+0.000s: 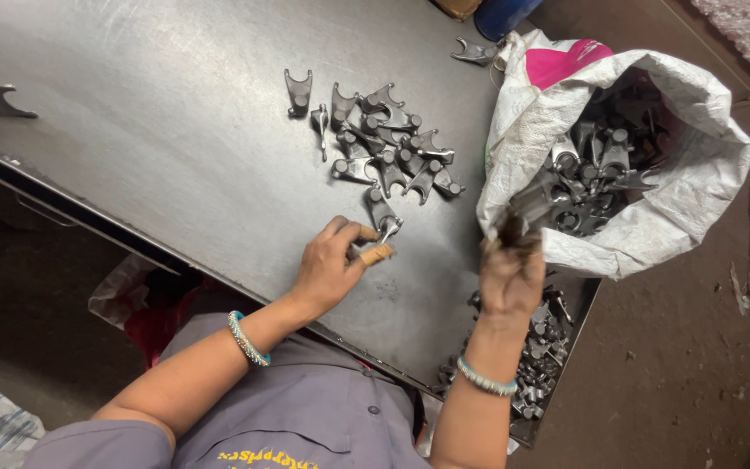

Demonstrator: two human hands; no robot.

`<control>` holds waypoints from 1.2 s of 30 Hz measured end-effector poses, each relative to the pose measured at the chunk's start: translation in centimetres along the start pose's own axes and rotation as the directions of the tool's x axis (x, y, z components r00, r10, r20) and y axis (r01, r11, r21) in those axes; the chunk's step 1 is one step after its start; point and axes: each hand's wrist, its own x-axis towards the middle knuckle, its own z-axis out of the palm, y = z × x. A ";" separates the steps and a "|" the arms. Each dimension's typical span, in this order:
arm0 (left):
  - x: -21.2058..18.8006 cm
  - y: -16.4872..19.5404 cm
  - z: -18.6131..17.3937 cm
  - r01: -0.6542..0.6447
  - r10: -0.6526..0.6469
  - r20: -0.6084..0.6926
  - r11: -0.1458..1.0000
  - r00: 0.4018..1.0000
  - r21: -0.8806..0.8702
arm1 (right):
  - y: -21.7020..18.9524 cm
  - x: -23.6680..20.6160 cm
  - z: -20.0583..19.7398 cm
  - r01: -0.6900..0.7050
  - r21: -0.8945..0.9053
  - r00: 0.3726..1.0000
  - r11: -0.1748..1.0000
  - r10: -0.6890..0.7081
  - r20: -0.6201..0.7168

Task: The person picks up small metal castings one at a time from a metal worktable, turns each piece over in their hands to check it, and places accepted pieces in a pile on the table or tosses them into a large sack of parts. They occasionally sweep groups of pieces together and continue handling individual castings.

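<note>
dark forked metal part (381,212), flat on table

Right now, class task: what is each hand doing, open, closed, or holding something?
Left hand: fingers closed on a forked metal part on the steel table.
Right hand: gripping the white sack rim, closed.

A grey metal surface (158,148) is catching dull overhead light, while a dusty brown floor (679,347) is showing scattered scraps around it.

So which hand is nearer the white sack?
Right. The right hand grips the white sack at its lower rim; the left hand rests apart on the metal table, touching a forked part.
</note>
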 end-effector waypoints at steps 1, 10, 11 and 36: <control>0.2 0.2 0.2 0.007 -0.007 0.016 1.000 1.000 0.003 | 0.1 1.0 0.4 0.038 -0.130 0.999 0.991 -0.038 0.003; 2.4 -1.1 1.6 0.094 -0.100 -0.037 0.988 0.994 -0.123 | 8.8 8.0 1.7 0.428 -0.761 0.866 -0.487 -0.021 0.500; 2.8 -1.5 1.0 0.237 -0.238 0.030 0.938 0.971 -0.252 | 9.0 8.0 1.9 0.385 -0.788 0.897 -0.480 -0.009 0.443; -1.0 -1.6 -0.6 0.102 -0.099 0.029 0.987 0.995 -0.121 | 8.5 -7.9 3.3 0.306 -0.937 0.940 -0.169 -0.102 0.325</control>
